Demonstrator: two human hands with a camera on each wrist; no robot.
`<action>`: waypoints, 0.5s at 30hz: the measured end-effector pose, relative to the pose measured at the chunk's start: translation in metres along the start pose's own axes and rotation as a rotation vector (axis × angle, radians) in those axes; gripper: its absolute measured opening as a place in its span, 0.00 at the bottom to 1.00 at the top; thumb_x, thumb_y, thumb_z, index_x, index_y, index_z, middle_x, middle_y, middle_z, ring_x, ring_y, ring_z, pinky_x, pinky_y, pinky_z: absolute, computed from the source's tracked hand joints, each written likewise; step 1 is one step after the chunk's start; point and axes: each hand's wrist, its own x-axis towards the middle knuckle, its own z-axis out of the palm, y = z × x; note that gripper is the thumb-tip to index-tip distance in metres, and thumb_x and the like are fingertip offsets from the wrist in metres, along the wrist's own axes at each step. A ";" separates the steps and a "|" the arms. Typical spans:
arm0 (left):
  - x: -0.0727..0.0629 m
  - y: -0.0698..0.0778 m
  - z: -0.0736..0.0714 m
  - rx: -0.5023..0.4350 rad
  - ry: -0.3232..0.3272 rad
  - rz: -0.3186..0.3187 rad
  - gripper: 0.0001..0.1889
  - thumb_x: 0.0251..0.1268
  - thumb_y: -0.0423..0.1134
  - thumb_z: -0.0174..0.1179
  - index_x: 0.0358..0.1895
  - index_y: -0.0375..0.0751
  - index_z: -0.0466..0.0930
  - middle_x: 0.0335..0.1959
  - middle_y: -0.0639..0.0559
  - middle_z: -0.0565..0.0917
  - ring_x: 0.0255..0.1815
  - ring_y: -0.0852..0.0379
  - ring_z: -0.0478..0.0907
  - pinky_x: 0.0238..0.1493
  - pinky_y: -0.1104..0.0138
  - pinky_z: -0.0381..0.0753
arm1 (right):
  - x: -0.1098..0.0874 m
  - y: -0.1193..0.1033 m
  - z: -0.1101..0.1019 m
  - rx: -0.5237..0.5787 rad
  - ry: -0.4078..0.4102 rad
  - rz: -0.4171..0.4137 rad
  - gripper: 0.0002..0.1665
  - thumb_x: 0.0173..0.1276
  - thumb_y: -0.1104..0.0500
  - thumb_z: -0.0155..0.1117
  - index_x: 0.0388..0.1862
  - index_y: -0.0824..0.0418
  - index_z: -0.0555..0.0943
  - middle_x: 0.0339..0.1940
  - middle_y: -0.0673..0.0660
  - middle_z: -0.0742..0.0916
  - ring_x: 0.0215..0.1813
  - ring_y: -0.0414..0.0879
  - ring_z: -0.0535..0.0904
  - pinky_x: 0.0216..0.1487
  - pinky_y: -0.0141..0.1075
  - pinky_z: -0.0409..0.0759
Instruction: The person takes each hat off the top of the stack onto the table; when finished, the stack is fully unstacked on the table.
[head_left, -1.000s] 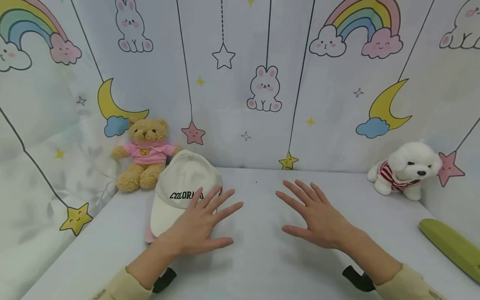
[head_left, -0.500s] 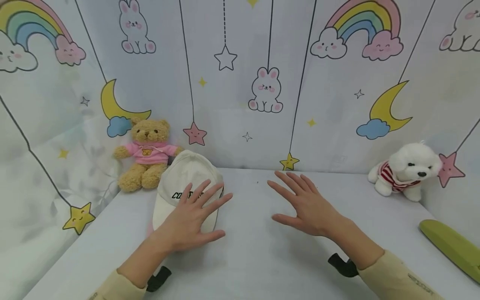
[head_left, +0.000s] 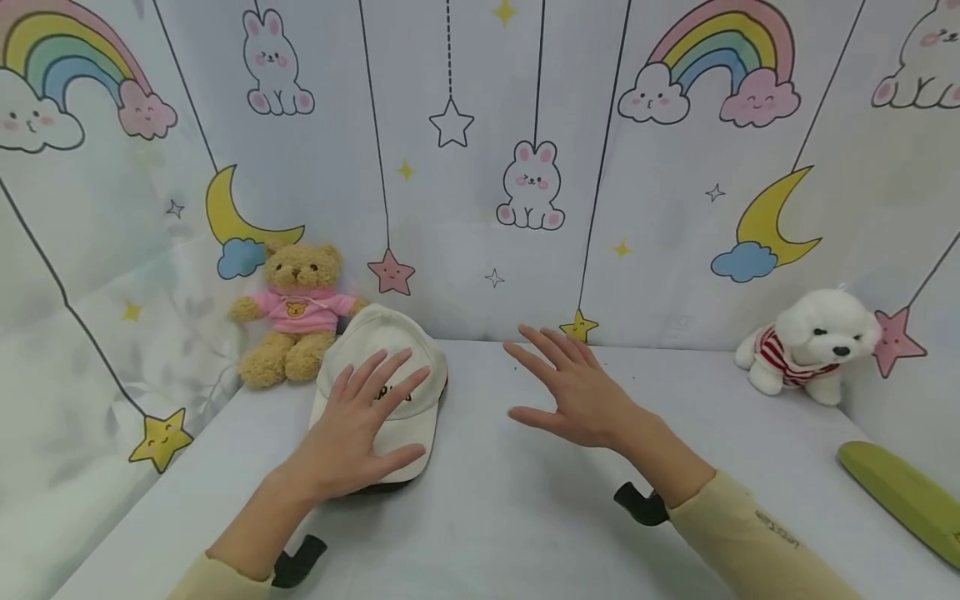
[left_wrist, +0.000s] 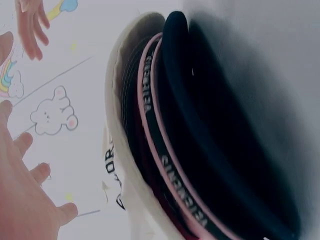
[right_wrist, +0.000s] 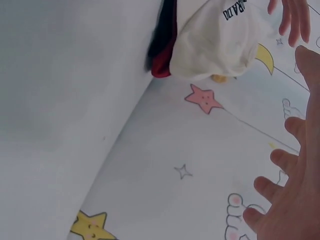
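Note:
A white baseball cap [head_left: 390,329] with dark lettering lies on top of a stack of caps at the left of the table. From the side, in the left wrist view, a pink-edged brim [left_wrist: 172,182] with printed letters and a dark navy brim [left_wrist: 182,75] show under it. Dark red fabric [right_wrist: 162,66] peeks out below the white cap in the right wrist view. My left hand [head_left: 333,442], fingers spread and holding nothing, overlaps the white cap in the head view. My right hand [head_left: 581,404], also spread and holding nothing, is over the middle of the table.
A teddy bear [head_left: 288,329] in a pink hoodie sits behind the caps against the printed backdrop [head_left: 465,200]. At the far right stands a white plush dog [head_left: 821,333] with a striped top. A long green object [head_left: 900,496] lies along the right edge.
Both hands have drifted left, the right one also farther from me. The left hand now covers more of the cap's lettering. The caps and toys stay in place.

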 end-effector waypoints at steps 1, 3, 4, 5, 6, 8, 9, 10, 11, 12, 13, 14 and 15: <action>-0.001 -0.001 -0.001 -0.008 0.005 -0.009 0.45 0.63 0.64 0.63 0.81 0.60 0.53 0.82 0.54 0.48 0.80 0.40 0.45 0.67 0.30 0.46 | 0.003 -0.001 0.000 0.006 0.003 0.000 0.47 0.71 0.32 0.58 0.82 0.48 0.58 0.82 0.55 0.57 0.79 0.59 0.51 0.74 0.60 0.48; -0.002 -0.004 -0.003 -0.026 0.018 -0.026 0.46 0.62 0.62 0.63 0.81 0.60 0.53 0.82 0.54 0.49 0.79 0.39 0.47 0.67 0.30 0.46 | 0.008 -0.002 0.001 0.013 0.010 -0.002 0.47 0.71 0.33 0.59 0.82 0.49 0.58 0.82 0.55 0.57 0.79 0.58 0.52 0.75 0.60 0.48; -0.003 -0.006 -0.004 -0.037 0.027 -0.033 0.46 0.62 0.62 0.64 0.81 0.60 0.53 0.82 0.53 0.49 0.79 0.38 0.48 0.68 0.31 0.46 | 0.011 -0.003 0.001 0.016 0.011 -0.001 0.46 0.71 0.34 0.59 0.82 0.49 0.59 0.82 0.55 0.57 0.79 0.57 0.52 0.75 0.59 0.47; -0.004 -0.008 -0.005 -0.041 0.035 -0.039 0.46 0.62 0.62 0.64 0.81 0.59 0.53 0.82 0.53 0.50 0.79 0.38 0.48 0.68 0.31 0.46 | 0.014 -0.004 0.002 0.018 0.013 0.001 0.46 0.71 0.34 0.59 0.82 0.49 0.59 0.82 0.55 0.58 0.79 0.57 0.53 0.75 0.59 0.48; -0.005 -0.010 -0.006 -0.045 0.043 -0.045 0.46 0.62 0.62 0.64 0.81 0.59 0.53 0.82 0.52 0.51 0.78 0.39 0.48 0.68 0.31 0.47 | 0.017 -0.005 0.002 0.023 0.012 0.003 0.47 0.71 0.34 0.59 0.82 0.49 0.59 0.82 0.55 0.58 0.79 0.57 0.53 0.75 0.59 0.48; -0.007 -0.013 -0.008 -0.060 0.060 -0.059 0.46 0.63 0.62 0.63 0.81 0.58 0.53 0.81 0.51 0.52 0.78 0.40 0.49 0.67 0.31 0.47 | 0.022 -0.007 0.004 0.031 0.010 0.009 0.46 0.71 0.34 0.59 0.82 0.49 0.59 0.82 0.55 0.58 0.79 0.57 0.53 0.75 0.58 0.49; -0.009 -0.014 -0.009 -0.068 0.067 -0.067 0.45 0.64 0.62 0.63 0.81 0.57 0.53 0.81 0.50 0.52 0.78 0.40 0.49 0.67 0.32 0.48 | 0.025 -0.008 0.005 0.037 0.009 0.011 0.46 0.71 0.33 0.59 0.82 0.49 0.59 0.82 0.55 0.58 0.78 0.58 0.53 0.75 0.59 0.50; -0.010 -0.016 -0.009 -0.078 0.073 -0.075 0.45 0.64 0.61 0.63 0.81 0.57 0.53 0.81 0.50 0.53 0.78 0.40 0.49 0.68 0.32 0.48 | 0.028 -0.010 0.006 0.045 0.006 0.015 0.46 0.71 0.33 0.59 0.82 0.49 0.59 0.82 0.55 0.58 0.78 0.58 0.53 0.75 0.59 0.50; -0.012 -0.018 -0.010 -0.088 0.076 -0.085 0.45 0.64 0.61 0.63 0.81 0.56 0.53 0.81 0.50 0.52 0.78 0.41 0.49 0.68 0.32 0.48 | 0.030 -0.010 0.007 0.053 0.003 0.019 0.46 0.71 0.33 0.59 0.82 0.49 0.59 0.82 0.55 0.58 0.78 0.59 0.54 0.74 0.59 0.52; -0.013 -0.019 -0.010 -0.101 0.081 -0.096 0.45 0.64 0.60 0.63 0.81 0.55 0.53 0.81 0.49 0.53 0.78 0.41 0.49 0.68 0.32 0.48 | 0.032 -0.011 0.007 0.065 -0.001 0.026 0.46 0.71 0.33 0.58 0.82 0.49 0.59 0.82 0.54 0.57 0.78 0.60 0.54 0.74 0.59 0.52; -0.015 -0.021 -0.010 -0.114 0.086 -0.107 0.46 0.64 0.59 0.64 0.81 0.55 0.53 0.81 0.48 0.53 0.78 0.41 0.49 0.68 0.32 0.48 | 0.035 -0.012 0.009 0.078 -0.004 0.035 0.46 0.71 0.33 0.59 0.82 0.48 0.58 0.82 0.54 0.57 0.78 0.60 0.54 0.74 0.60 0.53; -0.016 -0.024 -0.010 -0.125 0.091 -0.119 0.46 0.63 0.57 0.65 0.81 0.54 0.53 0.81 0.48 0.53 0.78 0.40 0.49 0.68 0.32 0.49 | 0.037 -0.013 0.010 0.089 -0.008 0.042 0.47 0.71 0.33 0.58 0.82 0.47 0.58 0.82 0.53 0.57 0.78 0.61 0.54 0.73 0.60 0.53; -0.018 -0.026 -0.011 -0.139 0.095 -0.132 0.46 0.62 0.55 0.66 0.81 0.53 0.53 0.80 0.46 0.53 0.78 0.40 0.49 0.68 0.32 0.49 | 0.040 -0.013 0.011 0.101 -0.010 0.049 0.47 0.71 0.33 0.58 0.82 0.47 0.57 0.82 0.53 0.57 0.78 0.61 0.54 0.74 0.60 0.53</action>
